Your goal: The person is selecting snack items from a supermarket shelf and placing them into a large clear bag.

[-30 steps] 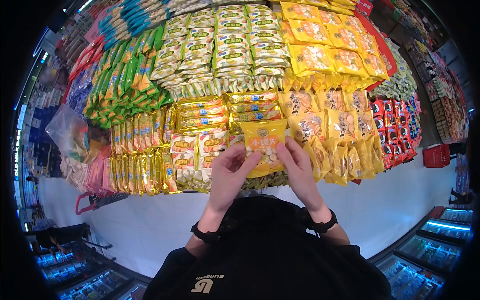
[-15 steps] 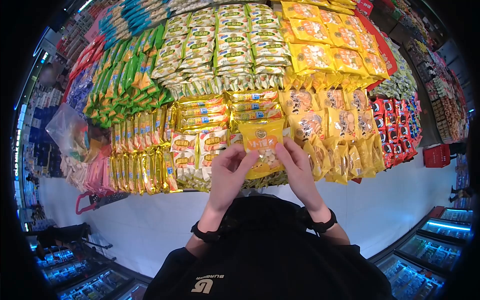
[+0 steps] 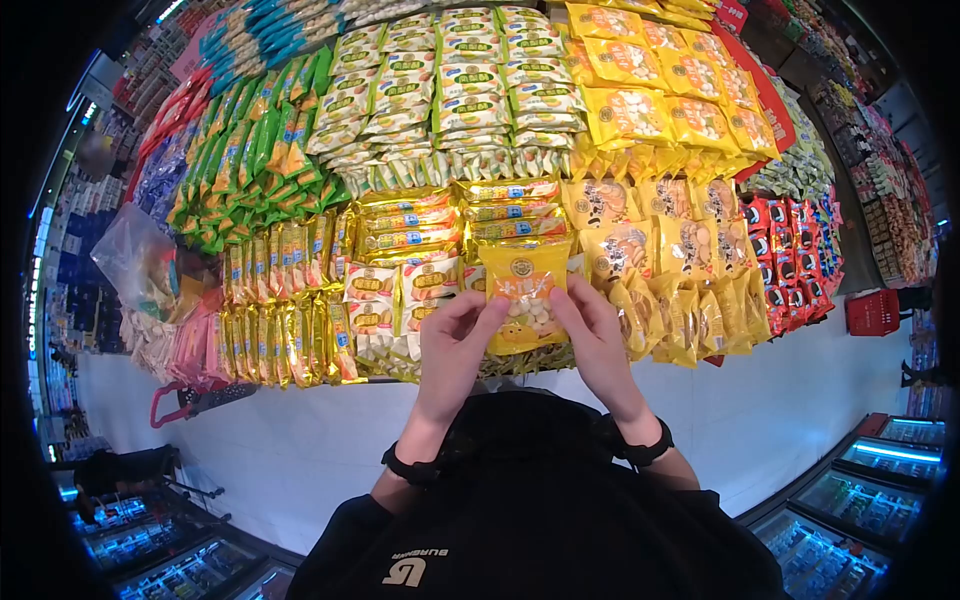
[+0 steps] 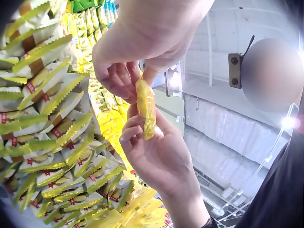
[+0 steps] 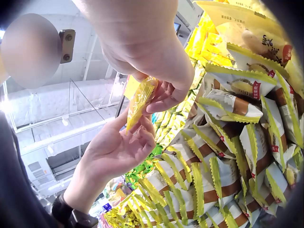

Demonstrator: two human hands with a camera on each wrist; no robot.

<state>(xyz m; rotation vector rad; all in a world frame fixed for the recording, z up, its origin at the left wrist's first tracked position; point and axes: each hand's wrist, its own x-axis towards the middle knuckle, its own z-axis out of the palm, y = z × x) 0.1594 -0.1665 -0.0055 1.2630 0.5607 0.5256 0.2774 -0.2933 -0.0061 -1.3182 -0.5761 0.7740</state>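
Note:
Between my two hands is a small yellow snack packet (image 3: pixel 522 275), its printed front facing up toward my head, with an orange label and pictures of small round pale biscuits. My left hand (image 3: pixel 455 345) pinches its left edge between thumb and fingers. On the opposite edge, my right hand (image 3: pixel 598 345) grips in the same way. From the left wrist view the packet (image 4: pixel 146 109) appears edge-on, puffed in the middle, with its crimped end showing. The right wrist view also shows the packet (image 5: pixel 141 100) held at both sides, above the displayed snacks.
Below and beyond the hands spreads a snack display: gold packets (image 3: pixel 405 225), green-and-white packets (image 3: pixel 465 95), green packets (image 3: pixel 265 135) and similar yellow packets (image 3: pixel 625 115). Red packets (image 3: pixel 790 250) lie at the right. A clear plastic bag (image 3: pixel 140 255) hangs at the left; a red basket (image 3: pixel 872 312) stands far right.
The packet tilts slightly between the hands and its glare shifts. Both hands keep their hold in nearly the same place.

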